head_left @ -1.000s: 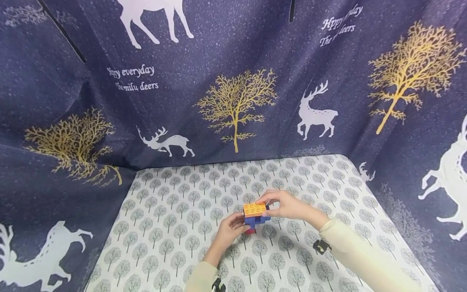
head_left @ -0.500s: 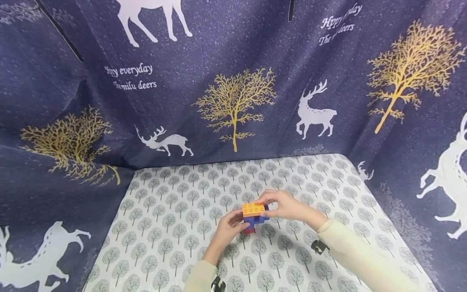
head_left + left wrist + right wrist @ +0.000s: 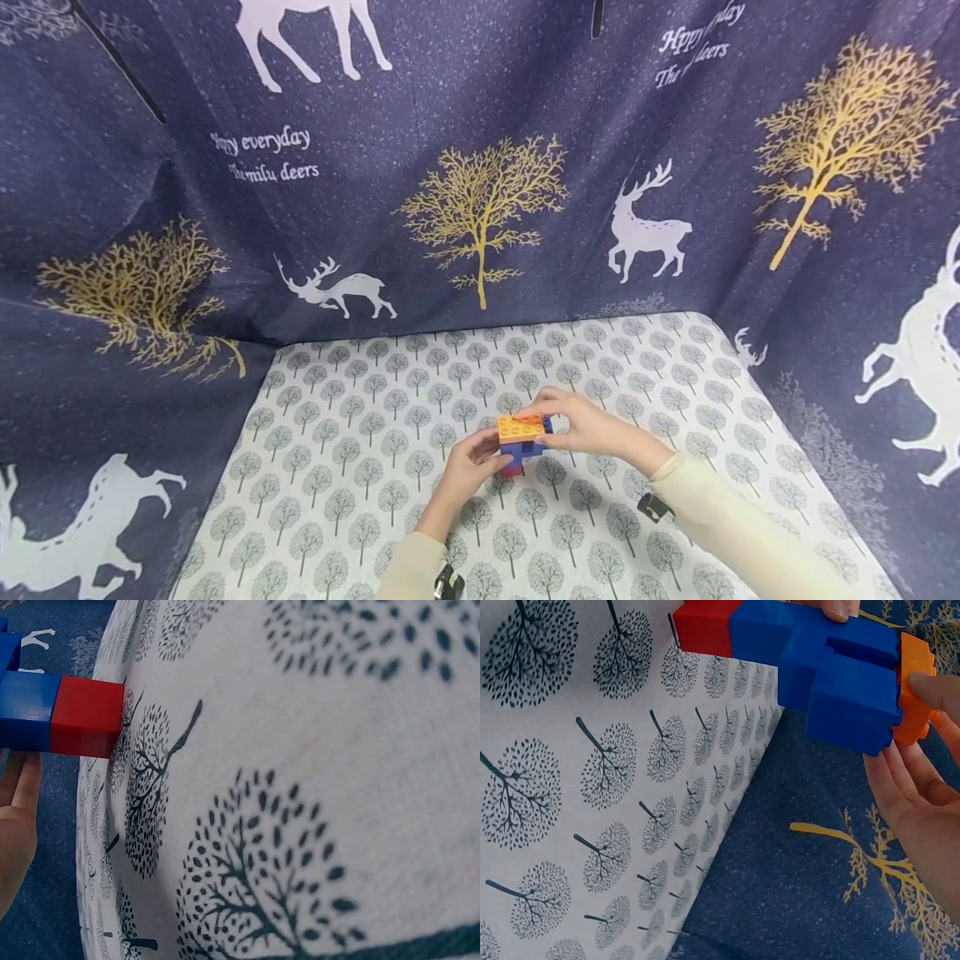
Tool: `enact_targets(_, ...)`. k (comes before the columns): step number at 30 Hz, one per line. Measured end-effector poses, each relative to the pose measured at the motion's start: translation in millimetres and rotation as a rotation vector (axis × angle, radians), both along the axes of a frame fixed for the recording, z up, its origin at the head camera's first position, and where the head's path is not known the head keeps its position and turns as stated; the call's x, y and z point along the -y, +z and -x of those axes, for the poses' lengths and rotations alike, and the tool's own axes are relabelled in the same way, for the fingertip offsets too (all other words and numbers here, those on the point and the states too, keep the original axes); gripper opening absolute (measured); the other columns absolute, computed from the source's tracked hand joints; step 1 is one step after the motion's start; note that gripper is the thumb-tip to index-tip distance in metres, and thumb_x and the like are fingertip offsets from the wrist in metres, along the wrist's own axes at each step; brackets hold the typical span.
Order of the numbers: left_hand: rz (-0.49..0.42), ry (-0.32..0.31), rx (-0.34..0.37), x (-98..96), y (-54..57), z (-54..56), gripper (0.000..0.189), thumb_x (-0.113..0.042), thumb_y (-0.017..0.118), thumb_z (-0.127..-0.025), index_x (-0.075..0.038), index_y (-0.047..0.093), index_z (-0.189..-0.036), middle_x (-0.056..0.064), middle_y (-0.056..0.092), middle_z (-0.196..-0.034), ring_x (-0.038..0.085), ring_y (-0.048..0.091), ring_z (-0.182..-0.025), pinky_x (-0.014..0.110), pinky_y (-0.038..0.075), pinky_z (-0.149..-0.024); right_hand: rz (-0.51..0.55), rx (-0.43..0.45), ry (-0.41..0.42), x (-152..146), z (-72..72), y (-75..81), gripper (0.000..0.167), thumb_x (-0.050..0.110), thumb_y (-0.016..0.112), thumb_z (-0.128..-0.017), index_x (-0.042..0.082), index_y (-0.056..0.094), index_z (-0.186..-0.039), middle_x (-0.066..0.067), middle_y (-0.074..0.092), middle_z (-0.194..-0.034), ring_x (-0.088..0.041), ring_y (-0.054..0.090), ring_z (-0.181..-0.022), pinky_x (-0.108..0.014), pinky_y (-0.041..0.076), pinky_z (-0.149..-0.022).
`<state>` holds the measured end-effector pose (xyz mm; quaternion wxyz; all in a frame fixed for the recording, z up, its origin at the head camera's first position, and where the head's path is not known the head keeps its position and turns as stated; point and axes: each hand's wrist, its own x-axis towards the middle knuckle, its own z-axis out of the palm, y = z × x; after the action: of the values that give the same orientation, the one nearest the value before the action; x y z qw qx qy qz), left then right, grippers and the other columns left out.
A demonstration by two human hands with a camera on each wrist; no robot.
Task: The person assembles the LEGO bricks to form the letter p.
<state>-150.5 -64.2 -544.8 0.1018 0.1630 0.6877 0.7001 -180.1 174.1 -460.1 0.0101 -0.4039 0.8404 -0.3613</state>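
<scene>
A small stack of toy building bricks stands upright in the head view: a red brick at the bottom, blue bricks above it, and an orange studded brick on top. My left hand holds the stack from its left side, thumb on the blue part. From the right, my right hand grips the orange brick, its fingers reaching over the studs and its thumb on the near side. One blue brick juts out sideways just under the orange one. The left wrist view shows the red brick close to the cloth.
A white cloth with a tree print covers the table. Dark blue curtains with deer and golden trees rise behind it and at both sides. A black strap device sits on the right sleeve; another is on the left.
My right fingers have slid slightly left, further over the orange brick's top. The left hand keeps its hold, and the stack stays in nearly the same place.
</scene>
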Motion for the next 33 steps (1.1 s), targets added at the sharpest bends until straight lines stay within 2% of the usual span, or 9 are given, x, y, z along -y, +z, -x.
enact_targets(7, -0.009, -0.005, 0.013, -1.3, 1.3, 0.7, 0.044, -0.003, 0.071, -0.085, 0.004, 0.056, -0.126, 0.024, 0.058, -0.126, 0.039, 0.053, -0.120, 0.044, 0.044, -0.105, 0.051, 0.015, -0.035, 2.5, -1.4, -5.1, 0.031, 0.025, 0.069, -0.089, 0.015, 0.068, -0.119, 0.003, 0.064, -0.114, -0.014, 0.057, -0.104, -0.039, 0.053, -0.091)
enact_targets(12, -0.013, -0.003, -0.003, -1.9, 2.5, 1.5, 0.044, -0.001, 0.071, -0.084, 0.004, 0.057, -0.125, 0.025, 0.059, -0.125, 0.040, 0.054, -0.119, 0.045, 0.044, -0.105, 0.085, -0.003, -0.050, 4.5, -3.8, -10.3, 0.029, 0.023, 0.068, -0.089, 0.014, 0.068, -0.117, 0.000, 0.065, -0.117, -0.017, 0.060, -0.107, -0.042, 0.053, -0.093)
enact_targets(17, -0.017, 0.004, 0.000, -1.7, 3.8, 1.5, 0.043, -0.001, 0.071, -0.084, 0.004, 0.057, -0.125, 0.026, 0.059, -0.123, 0.041, 0.054, -0.118, 0.050, 0.042, -0.105, 0.096, -0.008, -0.037, 5.4, -3.6, -11.2, 0.029, 0.018, 0.069, -0.089, 0.011, 0.069, -0.117, -0.001, 0.065, -0.115, -0.018, 0.061, -0.104, -0.038, 0.054, -0.092)
enact_targets(25, 0.008, 0.011, 0.011, -0.8, 4.0, -1.5, 0.044, -0.005, 0.072, -0.084, 0.002, 0.058, -0.125, 0.022, 0.060, -0.124, 0.037, 0.055, -0.119, 0.038, 0.046, -0.104, 0.094, 0.045, -0.057, 8.0, -7.2, -9.4, 0.029, 0.017, 0.070, -0.088, 0.011, 0.069, -0.116, -0.002, 0.066, -0.114, -0.019, 0.062, -0.103, -0.037, 0.054, -0.091)
enact_targets(33, 0.002, 0.016, 0.010, -0.3, 2.8, -2.7, 0.044, -0.005, 0.072, -0.084, 0.003, 0.057, -0.125, 0.024, 0.060, -0.123, 0.039, 0.055, -0.119, 0.041, 0.045, -0.105, 0.164, 0.112, -0.080, 7.1, -8.5, -22.9, 0.030, 0.023, 0.067, -0.091, 0.016, 0.068, -0.119, 0.001, 0.065, -0.118, -0.016, 0.060, -0.107, -0.037, 0.053, -0.093)
